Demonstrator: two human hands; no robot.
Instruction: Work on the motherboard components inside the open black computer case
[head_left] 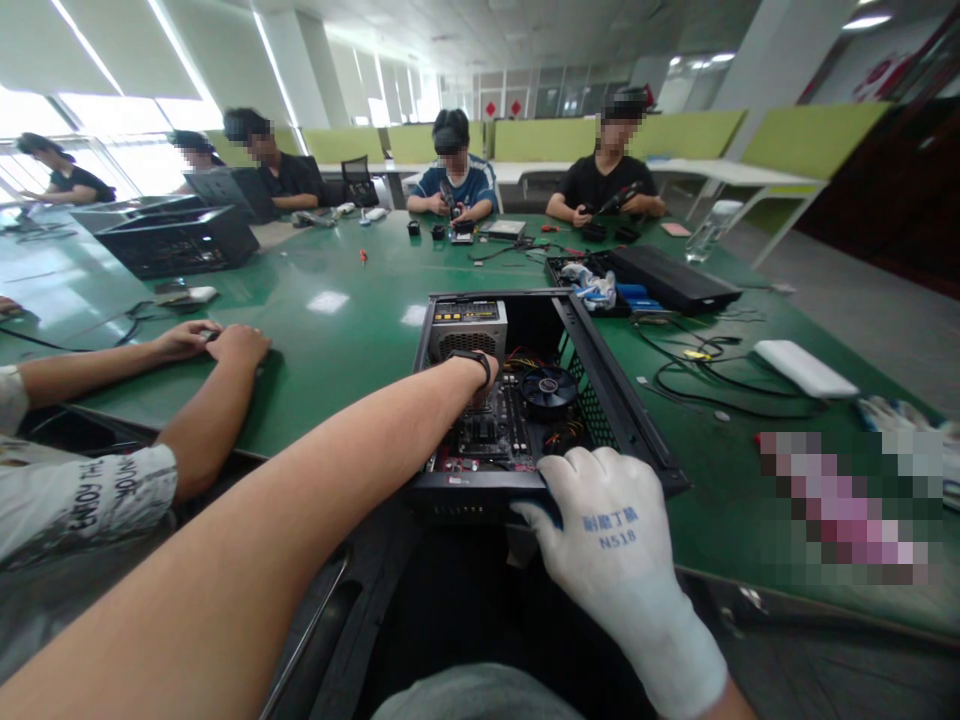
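Observation:
A black computer case (636, 425) lies open at the near edge of the green table. My left hand (487, 372), bare with a dark band at the wrist, reaches down inside it beside the power supply (469, 325). The fingers are hidden, so what they touch cannot be seen. My right hand (604, 510), in a white work glove, grips the case's near edge, thumb below and fingers over the top. Inside the case are a motherboard (484, 430), a black cooling fan (548, 388) and thin coloured wires.
At left, a co-worker's hands (225, 340) rest on the table. More people sit across it, near other computer cases (176, 240). To the right lie black cables (675, 375), a white box-like object (804, 368), a black tray-like box (671, 278) and a clear bottle (712, 232).

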